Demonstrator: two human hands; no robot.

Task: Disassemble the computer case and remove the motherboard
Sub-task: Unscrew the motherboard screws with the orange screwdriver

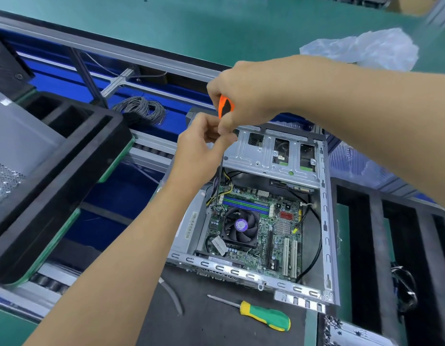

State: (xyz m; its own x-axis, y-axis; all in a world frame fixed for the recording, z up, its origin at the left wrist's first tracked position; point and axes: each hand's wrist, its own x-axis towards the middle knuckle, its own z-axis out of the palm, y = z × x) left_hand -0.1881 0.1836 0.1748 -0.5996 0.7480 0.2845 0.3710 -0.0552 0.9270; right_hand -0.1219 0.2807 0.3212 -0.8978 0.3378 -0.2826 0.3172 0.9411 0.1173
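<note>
- Step in hand: apparently undoing a motherboard [253,226] screw; the board still sits inside the open computer case [326,221] on the counter [216,320].
- Right hand [243,96]: curled round the orange-handled screwdriver [225,107], held upright above the case.
- Left hand [204,146]: fingertips pinch the shaft, steadying it.
- Tip: near the board's far-left corner; seating unclear.
- Next: probably keeping the tip square while turning.
- Spare: green-and-yellow screwdriver [266,315] lies in front of the case.

Motherboard [256,228] inside case [326,221]
</note>
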